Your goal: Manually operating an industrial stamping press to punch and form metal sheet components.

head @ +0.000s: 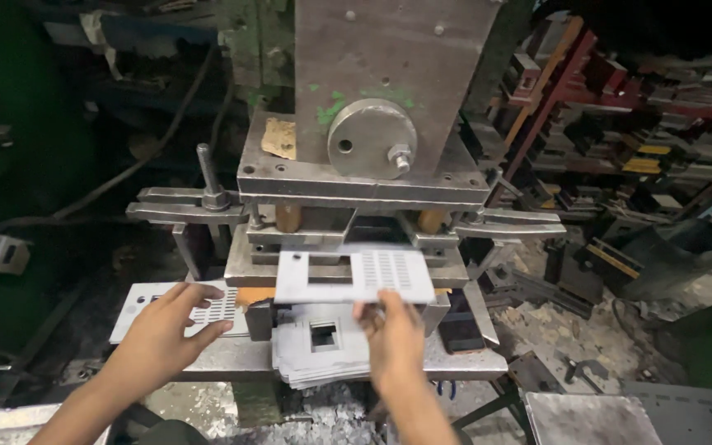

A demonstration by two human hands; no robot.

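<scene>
Grey sheet metal is what I see in my right hand: a punched plate with a rectangular window and a slotted grille, pinched at its near edge and held level just in front of the press die, its far edge blurred against the tooling. My left hand rests with fingers spread on a second perforated plate lying on the bench, covering most of it. A stack of blanks sits under the right hand, partly hidden, and the press column is cut off above.
</scene>
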